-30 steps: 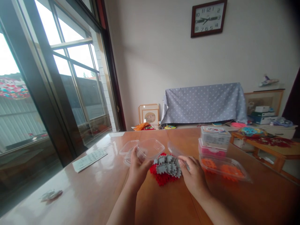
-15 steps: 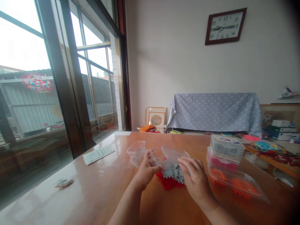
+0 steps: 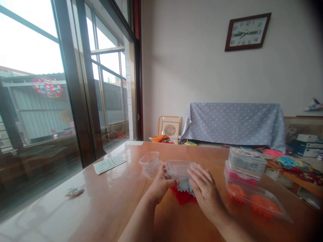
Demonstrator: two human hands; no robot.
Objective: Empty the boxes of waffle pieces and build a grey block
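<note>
My left hand point(image 3: 159, 187) grips the near left side of a clear plastic container point(image 3: 179, 169) that has its lid on. My right hand point(image 3: 205, 192) lies on the container's right side with fingers stretched out flat over the lid's edge. Under and just in front of the container lies a pile of grey puzzle-like pieces point(image 3: 186, 186) on top of red pieces point(image 3: 182, 197), partly hidden by both hands. All of this rests on a glossy wooden table point(image 3: 106, 208).
Another clear open container point(image 3: 149, 162) stands just left of the held one. A paper sheet point(image 3: 109, 163) and a small crumpled wrapper point(image 3: 74, 191) lie at left. At right are stacked boxes point(image 3: 246, 165) and a clear tray of orange pieces point(image 3: 254, 199). Windows run along the left.
The lid, raised in my right hand earlier, has come down onto the container, and my right hand now lies flat on it. The camera view has shifted.
</note>
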